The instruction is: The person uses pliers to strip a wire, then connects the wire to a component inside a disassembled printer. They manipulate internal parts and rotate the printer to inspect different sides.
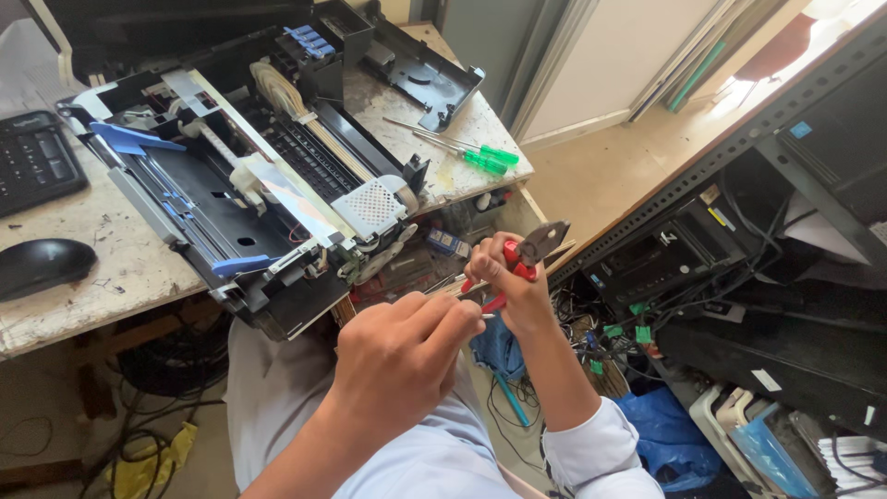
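My right hand (pixel 510 288) grips a pair of pliers (pixel 528 251) with red handles, jaws pointing up and to the right. My left hand (pixel 404 356) is closed just left of it, fingertips pinching a small thin metal part near the pliers' handles; the part is too small to make out. Both hands hover over my lap, in front of the worn table's edge (pixel 139 286). An opened printer (pixel 249 185) with its cover off lies on the table just above my hands, partly overhanging the edge.
Two green-handled screwdrivers (pixel 480 157) and a black plastic cover (pixel 420 74) lie on the table's far end. A black mouse (pixel 42 266) and keyboard (pixel 32 162) sit at left. Metal shelving (pixel 721 157) with devices and tangled cables stands at right; a blue bag (pixel 665 434) lies below.
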